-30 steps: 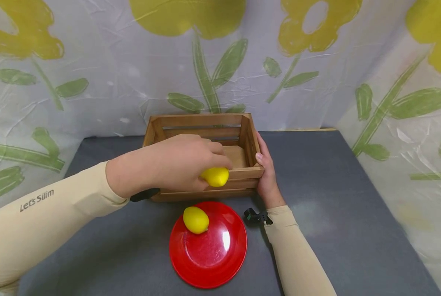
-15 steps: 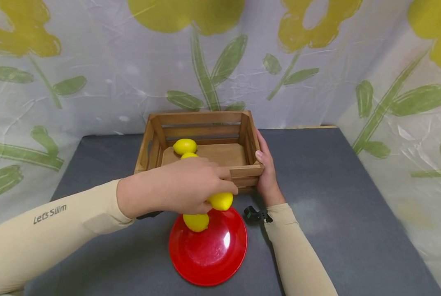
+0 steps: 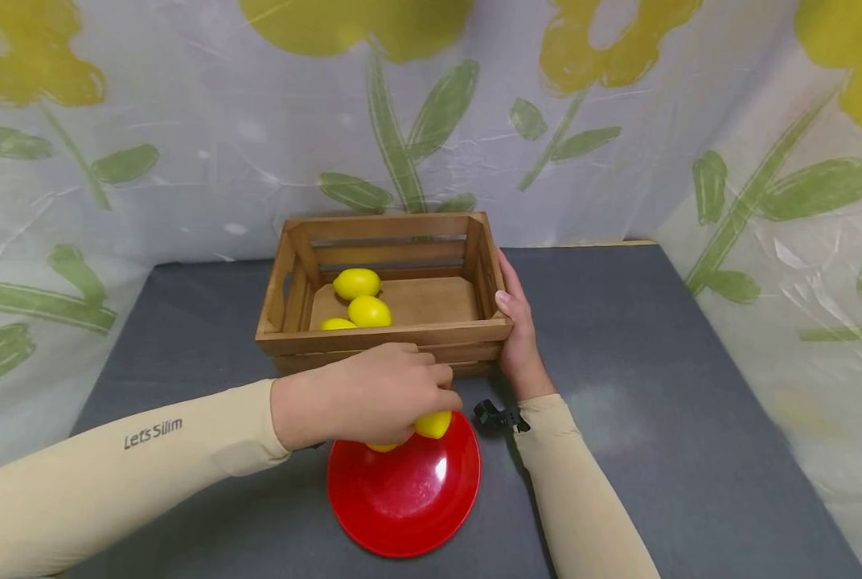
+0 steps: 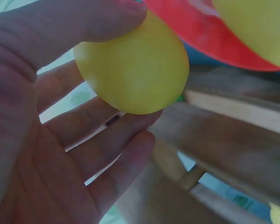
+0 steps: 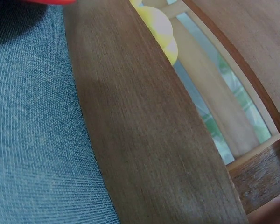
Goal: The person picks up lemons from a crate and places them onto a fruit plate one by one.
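Observation:
In the head view my left hand holds a yellow lemon above the red plate. The left wrist view shows that lemon between thumb and fingers. A second lemon on the plate is mostly hidden under the hand. Behind the plate stands a slatted wooden crate. Several lemons lie in its left part, among them one lemon near the back. My right hand grips the crate's right end, thumb at the rim. In the right wrist view the crate's wall fills the middle.
A dark grey table carries everything. Just behind the crate hangs a pale sheet printed with yellow flowers. A black strap with a small device sits at the right wrist, beside the plate.
My left hand has moved down and towards me with the lemon, from the crate's front rim to over the plate. The lemons inside the crate have come into sight. The right hand stays at the crate.

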{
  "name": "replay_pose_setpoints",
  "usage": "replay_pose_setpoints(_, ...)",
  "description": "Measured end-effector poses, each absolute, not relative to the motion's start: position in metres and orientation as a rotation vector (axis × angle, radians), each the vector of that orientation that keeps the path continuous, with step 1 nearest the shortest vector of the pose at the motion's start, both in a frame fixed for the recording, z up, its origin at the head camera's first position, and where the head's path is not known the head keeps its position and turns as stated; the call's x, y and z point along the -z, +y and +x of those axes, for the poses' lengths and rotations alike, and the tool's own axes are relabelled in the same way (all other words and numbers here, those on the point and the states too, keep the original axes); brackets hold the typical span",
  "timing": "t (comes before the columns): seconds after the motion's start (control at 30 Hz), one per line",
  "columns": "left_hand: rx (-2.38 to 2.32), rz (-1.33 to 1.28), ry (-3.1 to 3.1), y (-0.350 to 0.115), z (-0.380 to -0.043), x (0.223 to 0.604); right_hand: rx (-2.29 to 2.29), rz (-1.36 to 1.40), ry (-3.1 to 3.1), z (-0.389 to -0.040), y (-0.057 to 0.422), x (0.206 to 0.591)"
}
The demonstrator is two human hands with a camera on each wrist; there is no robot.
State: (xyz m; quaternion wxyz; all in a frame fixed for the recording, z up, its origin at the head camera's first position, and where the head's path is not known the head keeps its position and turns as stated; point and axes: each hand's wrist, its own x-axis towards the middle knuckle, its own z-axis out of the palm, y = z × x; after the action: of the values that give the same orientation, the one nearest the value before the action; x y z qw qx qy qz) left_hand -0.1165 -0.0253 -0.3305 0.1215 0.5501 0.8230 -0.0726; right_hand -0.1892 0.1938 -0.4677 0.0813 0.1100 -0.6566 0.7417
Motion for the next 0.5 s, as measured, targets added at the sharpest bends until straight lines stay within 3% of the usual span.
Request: replay_pose_setpoints(0.5, 0.341, 1.59, 2.372, -0.015, -0.115, 0.36, -2.216, 0.345, -1.934, -0.192, 0.193, 0.47)
